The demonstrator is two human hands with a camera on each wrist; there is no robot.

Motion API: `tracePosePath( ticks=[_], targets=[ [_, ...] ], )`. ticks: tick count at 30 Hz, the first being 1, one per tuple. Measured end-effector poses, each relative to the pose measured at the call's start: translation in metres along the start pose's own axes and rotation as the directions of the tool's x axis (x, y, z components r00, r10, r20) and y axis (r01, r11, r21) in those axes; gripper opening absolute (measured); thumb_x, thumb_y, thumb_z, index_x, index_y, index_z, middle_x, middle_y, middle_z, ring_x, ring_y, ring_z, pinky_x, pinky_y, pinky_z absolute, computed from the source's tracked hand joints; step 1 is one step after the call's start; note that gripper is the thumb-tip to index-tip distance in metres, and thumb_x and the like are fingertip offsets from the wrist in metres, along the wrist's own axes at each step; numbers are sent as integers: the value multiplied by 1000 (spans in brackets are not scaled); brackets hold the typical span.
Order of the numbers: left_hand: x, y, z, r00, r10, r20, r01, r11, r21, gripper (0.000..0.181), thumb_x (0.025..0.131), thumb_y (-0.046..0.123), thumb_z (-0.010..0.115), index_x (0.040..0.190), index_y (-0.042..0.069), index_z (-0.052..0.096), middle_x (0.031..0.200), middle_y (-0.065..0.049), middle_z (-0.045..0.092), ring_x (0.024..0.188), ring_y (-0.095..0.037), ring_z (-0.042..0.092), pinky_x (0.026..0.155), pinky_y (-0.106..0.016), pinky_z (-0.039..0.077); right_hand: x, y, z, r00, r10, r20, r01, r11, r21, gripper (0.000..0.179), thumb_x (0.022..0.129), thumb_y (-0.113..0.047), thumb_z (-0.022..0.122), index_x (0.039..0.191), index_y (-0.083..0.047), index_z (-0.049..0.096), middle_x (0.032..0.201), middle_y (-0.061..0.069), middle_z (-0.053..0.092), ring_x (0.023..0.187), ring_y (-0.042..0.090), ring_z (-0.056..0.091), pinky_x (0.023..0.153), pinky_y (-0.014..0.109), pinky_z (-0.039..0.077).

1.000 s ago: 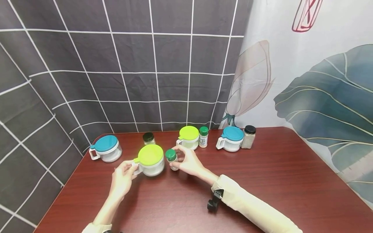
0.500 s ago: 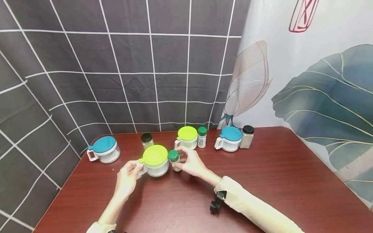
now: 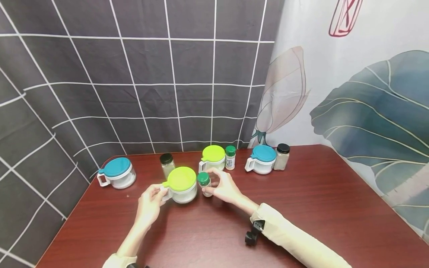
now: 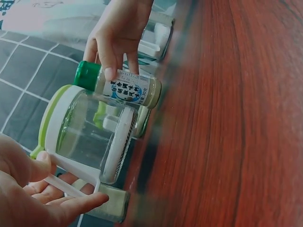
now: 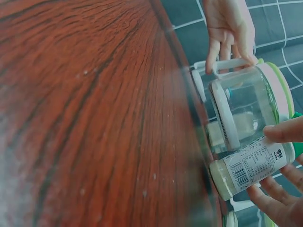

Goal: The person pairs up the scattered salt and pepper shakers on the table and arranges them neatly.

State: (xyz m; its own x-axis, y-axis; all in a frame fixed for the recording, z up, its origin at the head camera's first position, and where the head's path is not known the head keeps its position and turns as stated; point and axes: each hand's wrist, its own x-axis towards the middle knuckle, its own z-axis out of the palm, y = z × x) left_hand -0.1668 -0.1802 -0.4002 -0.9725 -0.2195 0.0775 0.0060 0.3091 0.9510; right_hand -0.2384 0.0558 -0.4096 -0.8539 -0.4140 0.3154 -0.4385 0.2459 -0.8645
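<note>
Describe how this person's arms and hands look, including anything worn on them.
The left hand and right hand are bare, without gloves. Cream-coloured fabric sleeves stop short of both. A small, angular black device sits at the right cuff; only a sliver of something black shows at the left cuff.

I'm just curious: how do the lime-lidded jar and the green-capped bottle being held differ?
The lime-lidded jar is wide, with a handle; the green-capped bottle is slim, without one. The bottle wears a printed label; the jar shows none. The left grip holds the jar's handle, the right grip the bottle's body. Both are lidded.
</note>
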Motion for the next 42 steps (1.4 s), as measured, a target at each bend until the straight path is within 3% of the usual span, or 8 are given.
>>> tracePosePath(
  ticks=[7, 13, 24, 34, 42],
  targets=[
    [2, 0, 6, 1000, 9, 10, -9, 1000, 1, 24, 96, 4, 54, 116, -9, 58, 115, -30, 64, 102, -32, 67, 81, -34, 58, -1, 9, -5, 1000, -7, -21, 7, 999, -31, 43, 76, -4, 78, 115, -6, 60, 107, 12, 68, 91, 23, 69, 79, 28, 58],
    [4, 1, 14, 999, 22, 24, -22, 1000, 0, 23, 95, 4, 54, 115, -9, 59, 114, -30, 65, 100, -33, 67, 81, -34, 58, -3, 11, -12, 999, 4, -52, -5, 1000, -23, 44, 75, -5, 79, 115, -4, 61, 106, 15, 67, 88, 23, 68, 80, 33, 59],
    [5, 4, 23, 997, 47, 54, -46, 999, -16, 25, 96, 5, 54, 115, -10, 58, 115, -30, 64, 102, -33, 66, 80, -34, 58, -8, 17, -24, 997, 28, -78, -31, 999, -41, 44, 74, -3, 78, 115, -7, 60, 108, 11, 67, 91, 22, 68, 78, 29, 59],
    [8, 7, 34, 997, 45, 64, -43, 999, -18, 24, 96, 6, 55, 114, -9, 59, 114, -29, 65, 103, -33, 66, 81, -35, 58, -10, 16, -30, 995, 44, -95, -47, 998, -29, 51, 75, -2, 78, 122, -1, 57, 114, 19, 66, 95, 32, 68, 81, 39, 59],
    [9, 7, 41, 996, 51, 77, -48, 998, -37, 24, 95, 5, 56, 114, -9, 60, 114, -29, 65, 101, -34, 67, 82, -37, 58, -12, 16, -37, 991, 45, -123, -51, 997, -52, 45, 74, -2, 79, 115, -5, 61, 109, 13, 68, 91, 24, 69, 78, 32, 59]
  ],
)
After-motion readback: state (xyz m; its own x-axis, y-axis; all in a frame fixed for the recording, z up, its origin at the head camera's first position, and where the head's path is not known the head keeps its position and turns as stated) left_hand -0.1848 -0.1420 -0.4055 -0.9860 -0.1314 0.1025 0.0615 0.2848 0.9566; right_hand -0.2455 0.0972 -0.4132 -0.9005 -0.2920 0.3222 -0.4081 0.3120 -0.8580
